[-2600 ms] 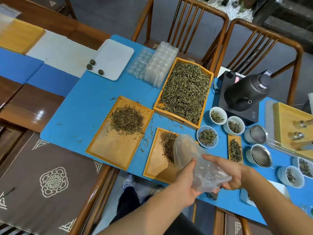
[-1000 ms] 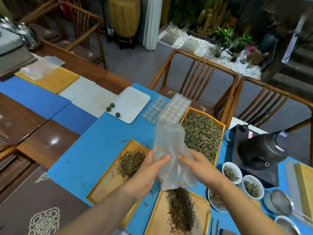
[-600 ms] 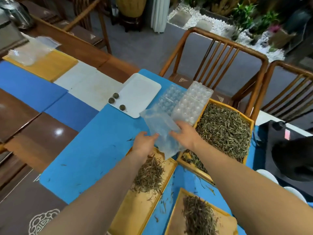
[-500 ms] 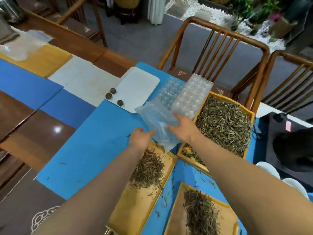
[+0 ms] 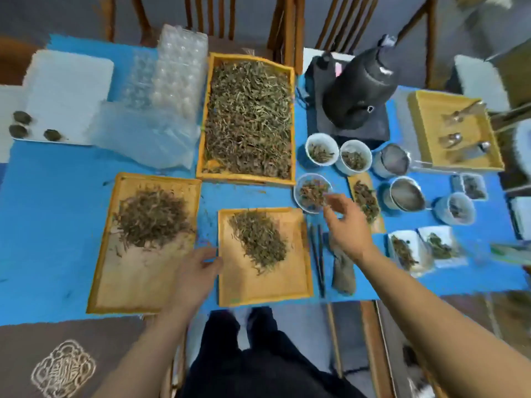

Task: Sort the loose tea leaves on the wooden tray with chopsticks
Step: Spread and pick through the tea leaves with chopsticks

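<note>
Bare forearms, no sleeves; dark trousers [image 5: 258, 354]; nothing on hands.

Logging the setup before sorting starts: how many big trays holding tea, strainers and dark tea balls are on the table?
Big trays: 3
Strainers: 2
Tea balls: 3
Total: 8

Both bare forearms reached forward from the bottom of the view. The left hand [image 5: 195, 265] lay low, palm down, fingers loosely spread and holding nothing. The right hand [image 5: 346, 225] was stretched farther ahead, fingers extended and slightly parted, its grip empty.
</note>
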